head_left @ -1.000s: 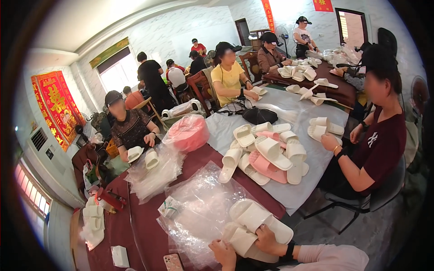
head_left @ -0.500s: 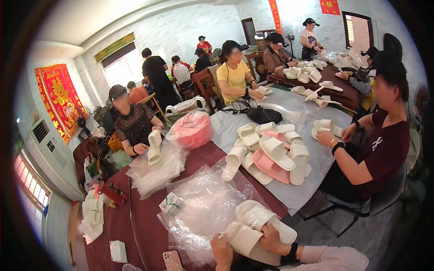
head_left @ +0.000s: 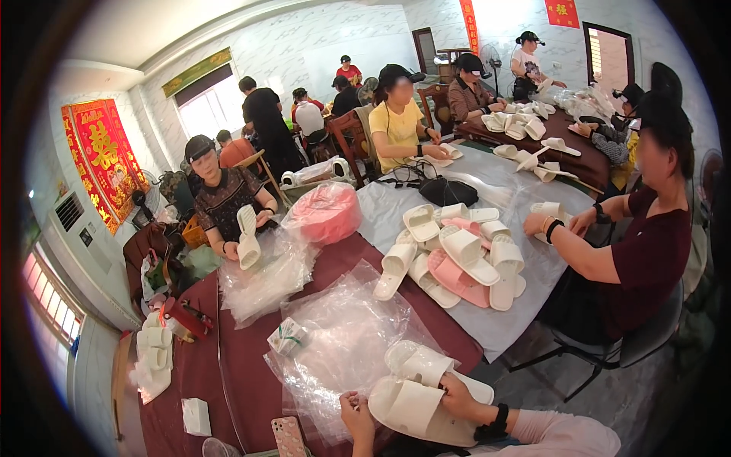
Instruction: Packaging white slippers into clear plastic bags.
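Observation:
My right hand (head_left: pixel 460 399) grips a pair of white slippers (head_left: pixel 397 405) at the near edge of the table, its fingers tucked in at the straps. The two slippers lie side by side, slanting down to the right. Just left of them is my left hand (head_left: pixel 356 417), off the slippers, with its fingers bent together at the edge of the clear plastic bags (head_left: pixel 343 346). Whatever those fingers pinch is too small to make out. The bags lie spread in a loose stack beyond both hands, and a small white-and-green packet (head_left: pixel 287 336) rests on them.
A heap of white and pink slippers (head_left: pixel 459 278) covers part of the grey sheet ahead right. Near left are a phone (head_left: pixel 288 437), a white box (head_left: pixel 196 417) and a red clamp-like tool (head_left: pixel 187 318). Co-workers handle slippers across the table (head_left: pixel 199 365); a pink bundle (head_left: pixel 324 213) sits beyond.
My left hand has come off the slippers and shifted left to the bags. The slippers have moved slightly left in my right hand. The co-worker opposite has turned a slipper more upright.

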Demonstrator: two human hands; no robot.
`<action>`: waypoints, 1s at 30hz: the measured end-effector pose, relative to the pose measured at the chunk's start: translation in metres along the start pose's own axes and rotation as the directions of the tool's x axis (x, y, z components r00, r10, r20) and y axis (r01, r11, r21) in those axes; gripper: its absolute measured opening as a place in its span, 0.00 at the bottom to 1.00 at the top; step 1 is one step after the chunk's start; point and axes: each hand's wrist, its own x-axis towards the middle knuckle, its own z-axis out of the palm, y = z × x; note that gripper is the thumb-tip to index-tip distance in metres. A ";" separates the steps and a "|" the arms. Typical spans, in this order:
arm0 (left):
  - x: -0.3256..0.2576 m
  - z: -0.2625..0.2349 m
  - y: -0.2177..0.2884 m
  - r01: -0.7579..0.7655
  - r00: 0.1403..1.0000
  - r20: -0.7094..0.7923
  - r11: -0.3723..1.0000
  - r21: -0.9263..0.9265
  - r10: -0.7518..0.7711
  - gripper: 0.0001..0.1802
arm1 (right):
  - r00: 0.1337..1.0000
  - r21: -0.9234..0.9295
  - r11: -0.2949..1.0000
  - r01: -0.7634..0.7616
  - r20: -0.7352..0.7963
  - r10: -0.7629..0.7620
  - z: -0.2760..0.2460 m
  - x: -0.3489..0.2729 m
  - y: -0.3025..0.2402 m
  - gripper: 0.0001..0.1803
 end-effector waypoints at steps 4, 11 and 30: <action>-0.001 0.000 -0.023 -0.143 0.988 0.075 0.981 0.129 0.134 0.13 | 1.000 0.033 0.999 -0.028 -0.011 0.029 0.003 -0.001 -0.001 0.20; -0.011 -0.003 -0.002 -0.402 0.905 0.311 0.823 0.402 0.290 0.15 | 0.990 -0.062 0.998 -0.001 -0.140 -0.008 0.004 0.004 0.010 0.20; -0.028 0.024 0.014 -0.329 0.924 0.250 0.934 0.141 0.288 0.19 | 0.919 -0.194 0.979 -0.064 -0.394 -0.018 0.023 0.024 0.013 0.12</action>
